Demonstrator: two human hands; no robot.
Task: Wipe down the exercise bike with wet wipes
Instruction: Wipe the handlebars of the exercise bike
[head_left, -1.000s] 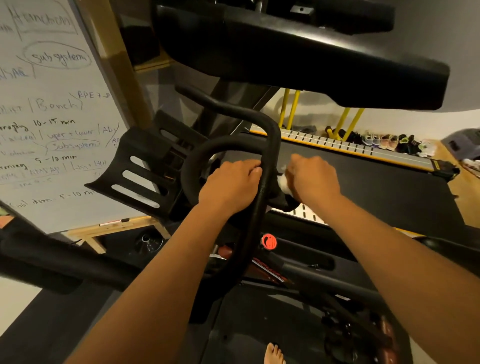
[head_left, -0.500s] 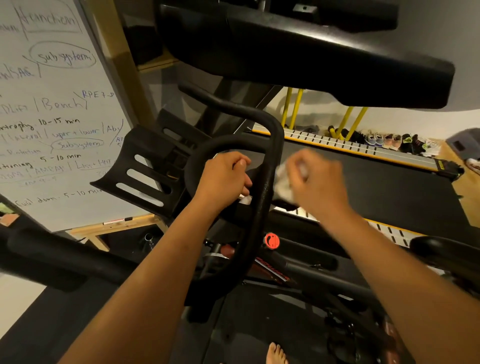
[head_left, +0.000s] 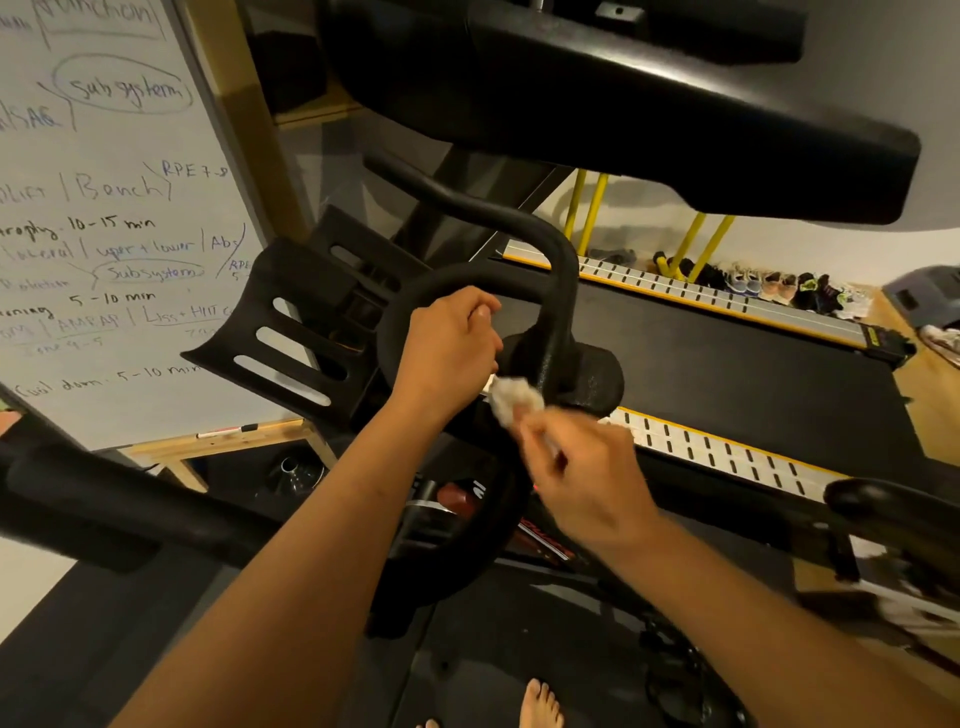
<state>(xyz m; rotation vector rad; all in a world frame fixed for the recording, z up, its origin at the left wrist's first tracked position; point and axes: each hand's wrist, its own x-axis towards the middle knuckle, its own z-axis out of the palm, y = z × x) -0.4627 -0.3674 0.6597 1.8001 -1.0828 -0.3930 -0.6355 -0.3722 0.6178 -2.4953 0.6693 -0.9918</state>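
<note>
Far left, a whiteboard (head_left: 104, 234) stands beside the exercise bike (head_left: 587, 379). Left hand (head_left: 447, 348): fingers clenched round the handlebar loop (head_left: 452, 274), apparently steadying it. Wet wipe (head_left: 514, 402), crumpled, lies at the centre bar just right of that hand, seemingly touching it. Right hand (head_left: 587, 478), blurred: fingers pinch the wipe. Judgement: handlebar wiping under way; no surface reads as finished; the lower frame is presumably outstanding.

- Your left hand (head_left: 452, 338) and right hand (head_left: 582, 478) are bare; the right one shows blurred.
- Your left forearm (head_left: 311, 545) and right forearm (head_left: 753, 597) are uncovered all the way to where the view cuts them off.
- Your bare foot (head_left: 543, 704) shows at the bottom edge, with more toes (head_left: 428, 723) just left of it.
</note>
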